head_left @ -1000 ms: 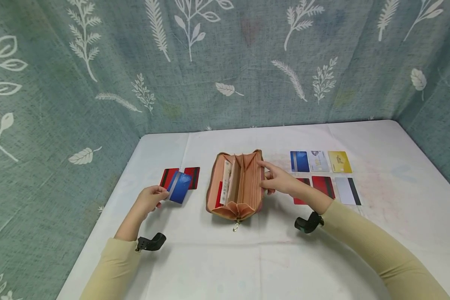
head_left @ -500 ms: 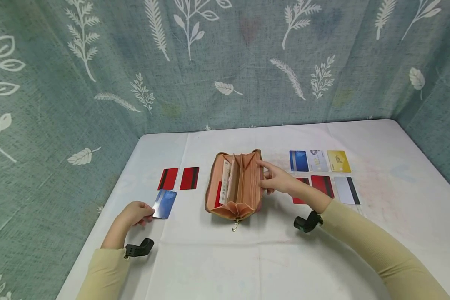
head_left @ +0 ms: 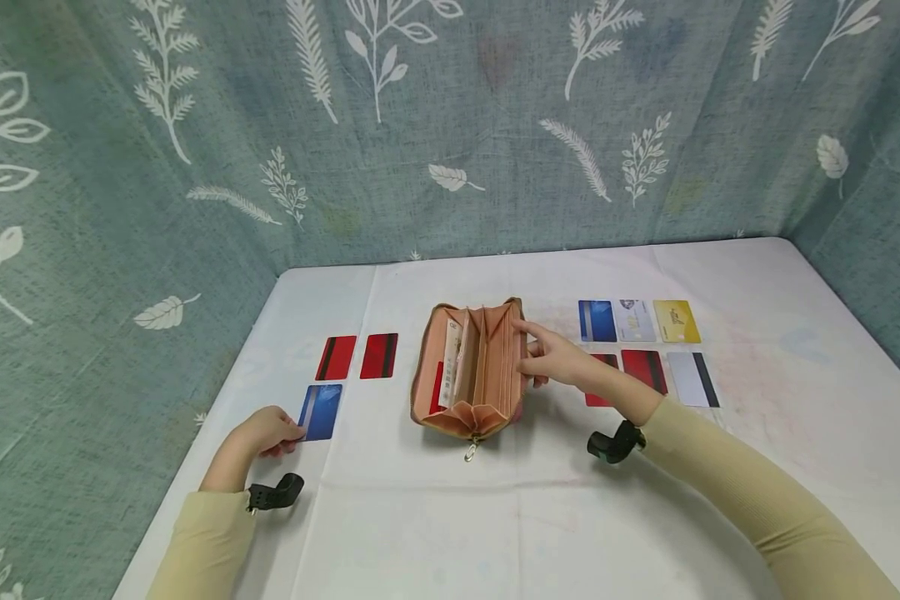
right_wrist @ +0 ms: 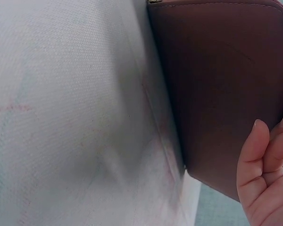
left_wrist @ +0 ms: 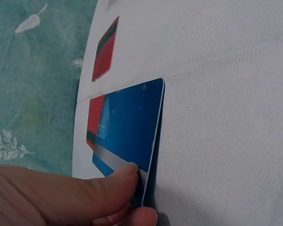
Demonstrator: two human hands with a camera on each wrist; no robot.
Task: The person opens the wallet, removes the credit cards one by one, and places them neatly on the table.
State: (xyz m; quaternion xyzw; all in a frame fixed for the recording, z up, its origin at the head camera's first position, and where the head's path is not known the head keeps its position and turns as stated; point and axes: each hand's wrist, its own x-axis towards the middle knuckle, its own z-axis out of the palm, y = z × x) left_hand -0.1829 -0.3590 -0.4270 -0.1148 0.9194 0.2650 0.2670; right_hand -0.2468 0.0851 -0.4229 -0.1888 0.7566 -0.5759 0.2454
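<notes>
My left hand [head_left: 266, 429] pinches a blue bank card [head_left: 321, 412] by its lower left corner, low over the white cloth and just below two red cards. In the left wrist view the thumb lies over the card's silver stripe, and the card's near edge [left_wrist: 153, 141] looks slightly raised, with a shadow under it. An unzipped pink wallet [head_left: 501, 371] stands at mid-table, its compartments spread. My right hand [head_left: 558, 360] holds the wallet's right side by the edge; in the right wrist view, curled fingers [right_wrist: 254, 146] meet its outer cover [right_wrist: 221, 84].
Above the held card lie a red card [head_left: 337, 358] and another red card [head_left: 378, 356]. Paper notes [head_left: 452, 362] and something red [head_left: 437, 387] sit inside the wallet. Right of it, several cards lie in two rows, including a gold card [head_left: 677, 322]; my right forearm partly covers one red card.
My left hand has moved left and toward me with the blue card, from over the red cards to a spot below them. My right hand and the wallet have stayed put.
</notes>
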